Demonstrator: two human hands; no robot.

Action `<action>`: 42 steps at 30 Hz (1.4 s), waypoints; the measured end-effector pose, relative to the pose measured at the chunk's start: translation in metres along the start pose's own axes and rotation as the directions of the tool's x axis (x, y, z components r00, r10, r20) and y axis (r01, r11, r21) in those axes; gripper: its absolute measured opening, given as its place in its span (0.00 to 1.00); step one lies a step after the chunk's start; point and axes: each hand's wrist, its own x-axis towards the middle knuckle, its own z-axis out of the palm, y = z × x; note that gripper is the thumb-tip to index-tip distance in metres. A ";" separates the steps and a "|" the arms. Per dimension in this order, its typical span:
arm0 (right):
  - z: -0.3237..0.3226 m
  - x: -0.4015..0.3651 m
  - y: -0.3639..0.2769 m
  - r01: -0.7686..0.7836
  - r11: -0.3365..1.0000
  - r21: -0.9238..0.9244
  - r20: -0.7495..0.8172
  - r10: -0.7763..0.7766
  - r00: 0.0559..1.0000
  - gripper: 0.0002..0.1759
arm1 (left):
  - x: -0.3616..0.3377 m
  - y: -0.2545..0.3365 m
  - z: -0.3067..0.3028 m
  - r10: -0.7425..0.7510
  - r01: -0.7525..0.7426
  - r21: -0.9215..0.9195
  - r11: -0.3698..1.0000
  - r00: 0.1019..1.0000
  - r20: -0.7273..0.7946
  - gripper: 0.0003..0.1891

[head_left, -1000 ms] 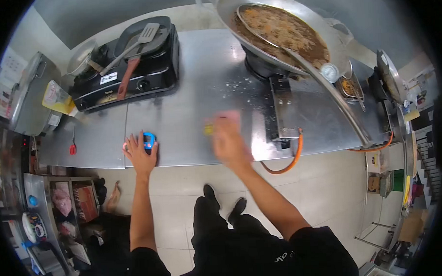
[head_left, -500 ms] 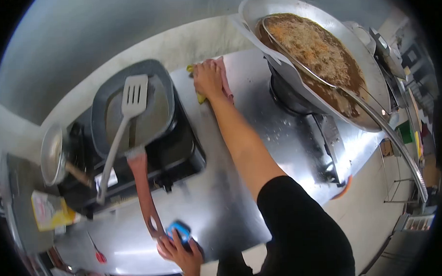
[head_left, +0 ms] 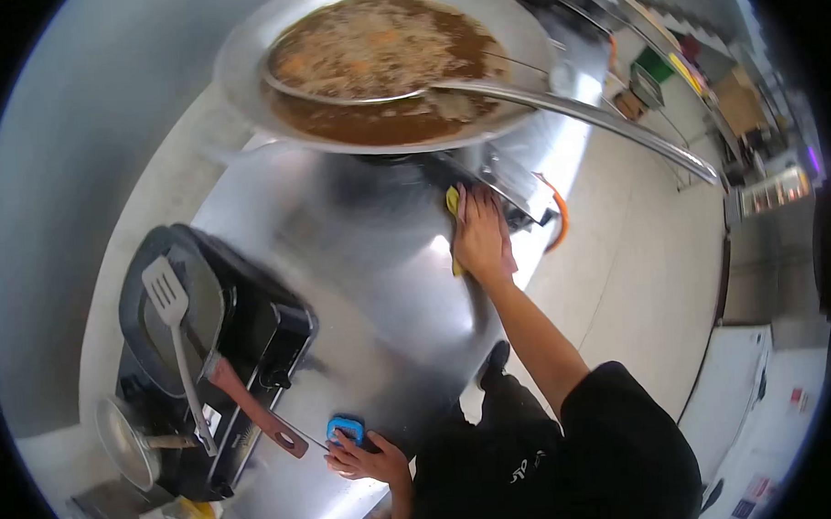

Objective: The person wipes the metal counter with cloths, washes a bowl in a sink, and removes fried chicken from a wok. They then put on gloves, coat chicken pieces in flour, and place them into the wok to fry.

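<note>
My right hand (head_left: 480, 232) presses a folded pink and yellow cloth (head_left: 453, 201) against the steel counter (head_left: 379, 270), fingers lying over it. It is near the counter's right edge, just below the metal leg of the burner stand (head_left: 514, 185). Much of the cloth is hidden under the palm. My left hand (head_left: 372, 459) rests at the counter's front edge with its fingers spread. Its fingertips are right at a small blue-rimmed object (head_left: 345, 430). Left of that, a basting brush (head_left: 256, 410) with a reddish-brown handle extends from the stove.
A wide wok (head_left: 244, 60) of brown oil with frying food stands at the back; a long-handled strainer (head_left: 575, 109) lies across it. At left, a square pan (head_left: 144, 338) holding a slotted turner (head_left: 167, 296) sits on a black stove (head_left: 281, 342). A small pan (head_left: 120, 444) stands beside it.
My right hand has swept the cloth from beside the square pan across the counter to its right edge. My left hand stays by the blue-rimmed object. The view has turned right.
</note>
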 end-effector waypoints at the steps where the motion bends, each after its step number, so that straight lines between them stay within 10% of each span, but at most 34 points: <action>1: -0.013 -0.023 0.018 -0.035 0.999 -0.004 -0.016 0.035 0.999 0.24 | 0.001 0.006 0.004 0.016 -0.016 -0.020 1.000 1.000 -0.004 0.30; 5: -0.077 -0.066 0.069 -0.297 0.883 0.365 0.190 0.241 0.952 0.13 | -0.001 0.004 -0.016 0.062 -0.063 -0.053 0.997 0.998 -0.011 0.30; 8: -0.068 -0.099 0.113 -0.413 0.702 0.580 -0.215 0.621 0.754 0.11 | -0.002 0.001 -0.007 0.050 -0.051 -0.056 0.997 0.999 -0.019 0.30; 10: -0.083 -0.110 0.073 -0.410 0.642 0.647 0.047 0.503 0.863 0.12 | -0.001 0.005 -0.010 0.052 -0.054 -0.088 0.995 0.998 -0.029 0.31; 12: -0.051 -0.140 0.006 -0.166 0.958 0.233 0.175 0.127 0.976 0.17 | -0.005 0.001 -0.015 0.051 -0.053 -0.074 0.996 0.998 -0.027 0.31; 14: -0.010 -0.163 -0.133 -0.304 0.017 0.952 0.304 0.022 0.952 0.16 | -0.004 0.005 -0.007 0.055 -0.056 -0.051 0.997 0.998 -0.036 0.31; 15: -0.016 -0.161 -0.164 -0.217 0.217 0.952 0.261 -0.203 0.944 0.17 | -0.006 0.002 -0.006 0.044 -0.045 -0.035 0.998 0.999 -0.032 0.31; 16: -0.030 -0.153 -0.172 0.192 0.587 0.787 0.143 -0.475 0.869 0.17 | -0.009 -0.001 -0.002 0.027 -0.028 -0.026 0.999 0.999 -0.026 0.31; 18: -0.038 -0.136 -0.143 0.455 0.595 0.663 0.069 -0.653 0.754 0.19 | -0.009 -0.004 0.012 0.027 -0.030 -0.040 0.999 0.997 -0.069 0.32; 21: -0.039 -0.118 0.000 0.380 0.744 0.550 0.219 -0.567 0.794 0.23 | -0.009 -0.001 0.007 0.031 -0.033 -0.031 0.999 0.998 -0.062 0.33; 23: -0.084 -0.084 0.086 -0.129 0.915 0.382 0.686 -0.187 0.703 0.18 | -0.009 0.007 0.005 0.033 -0.028 0.048 0.998 0.993 -0.113 0.32; 25: -0.101 -0.058 0.166 -0.007 0.825 0.565 0.244 -0.159 0.957 0.15 | -0.010 0.020 -0.001 0.061 -0.082 -0.081 0.993 0.971 -0.230 0.30; 28: -0.131 -0.044 0.254 0.078 0.936 0.344 0.128 -0.129 0.983 0.17 | -0.010 0.099 -0.024 0.140 -0.320 -0.411 0.854 0.901 -0.410 0.23; 30: -0.138 -0.016 0.292 -0.069 0.944 0.321 0.126 0.030 0.992 0.17 | -0.025 0.184 0.001 0.188 0.014 -0.876 0.481 0.975 0.119 0.17; 31: -0.140 -0.002 0.308 -0.147 0.938 0.313 0.131 0.111 0.985 0.17 | -0.028 0.251 -0.016 0.275 0.540 -0.832 0.131 0.786 0.554 0.14; 34: -0.142 0.083 0.346 -0.325 0.709 0.626 0.173 0.281 0.944 0.16 | -0.029 0.396 0.004 0.538 0.904 -0.428 -0.017 0.369 0.758 0.20; 35: -0.134 0.112 0.363 -0.414 0.551 0.725 0.270 0.325 0.906 0.17 | -0.034 0.419 0.015 0.504 0.901 -0.428 -0.071 0.403 0.764 0.21; 38: -0.048 0.200 0.435 -0.228 0.702 0.674 0.071 0.246 0.967 0.25 | -0.035 0.483 0.063 0.289 0.783 -0.582 -0.221 0.622 0.728 0.16; 41: 0.038 0.220 0.429 -0.239 0.968 0.082 -0.008 0.240 0.971 0.36 | -0.029 0.512 0.024 0.117 0.743 -0.578 -0.338 0.642 0.757 0.09; 42: 0.058 0.233 0.418 -0.207 0.964 0.168 0.097 0.193 0.976 0.41 | -0.027 0.510 0.025 0.073 0.724 -0.601 -0.338 0.657 0.750 0.08</action>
